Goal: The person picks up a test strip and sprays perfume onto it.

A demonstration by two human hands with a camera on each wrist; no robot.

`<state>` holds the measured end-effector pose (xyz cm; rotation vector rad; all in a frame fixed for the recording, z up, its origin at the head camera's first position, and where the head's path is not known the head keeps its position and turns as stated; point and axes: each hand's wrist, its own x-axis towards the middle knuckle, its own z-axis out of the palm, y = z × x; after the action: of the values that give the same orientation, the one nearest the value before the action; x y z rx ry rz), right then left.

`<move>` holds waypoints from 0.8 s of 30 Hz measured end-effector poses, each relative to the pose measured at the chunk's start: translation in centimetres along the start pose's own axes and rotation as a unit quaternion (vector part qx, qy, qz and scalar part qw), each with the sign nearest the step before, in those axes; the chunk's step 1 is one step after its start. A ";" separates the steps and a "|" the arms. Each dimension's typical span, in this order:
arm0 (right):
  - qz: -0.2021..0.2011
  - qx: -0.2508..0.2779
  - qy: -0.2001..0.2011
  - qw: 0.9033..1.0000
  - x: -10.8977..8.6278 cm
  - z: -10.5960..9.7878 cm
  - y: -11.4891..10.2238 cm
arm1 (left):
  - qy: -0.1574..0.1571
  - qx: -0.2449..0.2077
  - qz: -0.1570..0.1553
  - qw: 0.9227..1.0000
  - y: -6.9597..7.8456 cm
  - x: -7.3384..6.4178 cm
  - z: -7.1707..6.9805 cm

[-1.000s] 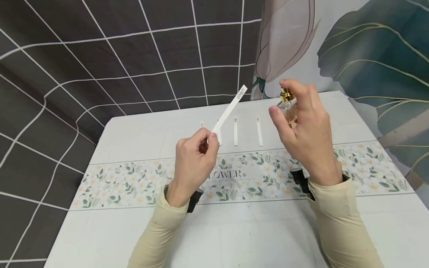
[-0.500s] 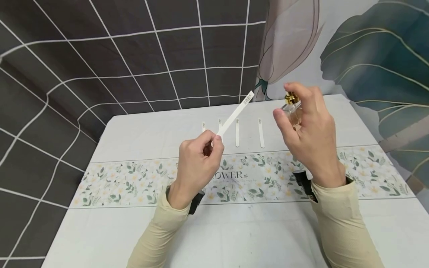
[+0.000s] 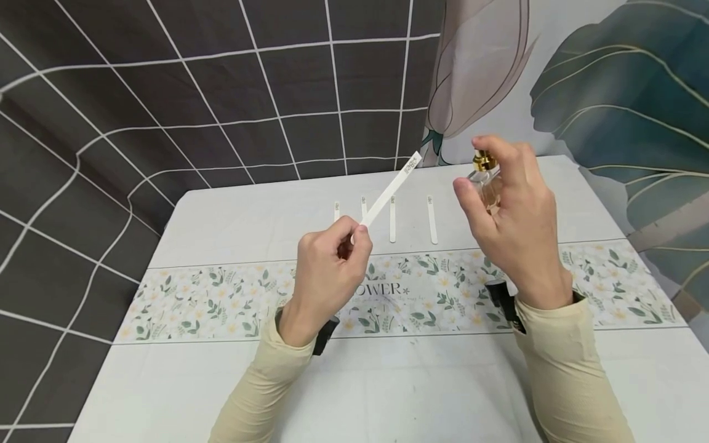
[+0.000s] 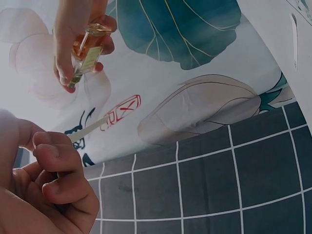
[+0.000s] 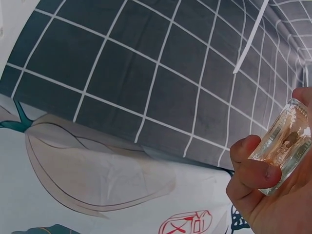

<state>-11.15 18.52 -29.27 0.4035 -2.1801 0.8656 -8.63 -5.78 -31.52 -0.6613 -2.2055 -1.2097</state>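
Observation:
My left hand (image 3: 331, 280) pinches the lower end of a white perfume test strip (image 3: 391, 189) between thumb and fingers. The strip slants up to the right, its printed end uppermost. In my right hand (image 3: 517, 224) is a clear glass perfume bottle (image 3: 485, 179) with a gold spray top (image 3: 484, 161). The index finger lies on that top, while other fingers wrap the glass, as the bottle (image 5: 287, 146) shows in the right wrist view. A gap separates bottle and strip, both held above the table. The left wrist view shows the strip (image 4: 92, 128) below the bottle (image 4: 90, 51).
Several similar strips lie in a row behind my hands, among them one strip (image 3: 392, 219) and another strip (image 3: 432, 219) at its right. A white cloth with a floral band (image 3: 210, 301) covers the table (image 3: 388, 394). Dark grid fabric (image 3: 221, 92) hangs behind.
Both hands have shifted slightly right with the strip and bottle, and the strip's upper end has dipped a little. The head view has also shifted slightly. Over the last half second almost nothing moves.

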 end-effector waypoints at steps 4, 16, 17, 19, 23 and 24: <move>0.001 -0.005 -0.002 1.000 0.1 0.0 0.0 | 0.000 -0.002 0.003 1.000 0.0 0.0 0.1; -0.005 -0.016 -0.027 0.999 0.2 0.0 0.3 | -0.006 -0.003 0.011 1.000 0.1 -0.2 0.3; -0.004 -0.017 -0.028 0.999 0.2 0.0 0.3 | -0.006 -0.003 0.012 1.000 0.2 -0.2 0.3; 0.000 -0.020 -0.027 0.999 0.2 0.1 0.3 | -0.006 -0.002 0.013 1.000 0.2 -0.2 0.3; 0.008 -0.022 -0.026 0.999 0.1 0.1 0.4 | -0.004 -0.004 0.015 1.000 0.1 -0.2 0.3; 0.012 -0.020 -0.025 0.999 0.1 0.1 0.4 | -0.004 -0.005 0.016 1.000 0.1 -0.2 0.3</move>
<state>-11.50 18.74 -29.40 0.3828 -2.2488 0.8309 -8.44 -5.53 -31.69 -0.7029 -2.1893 -1.2044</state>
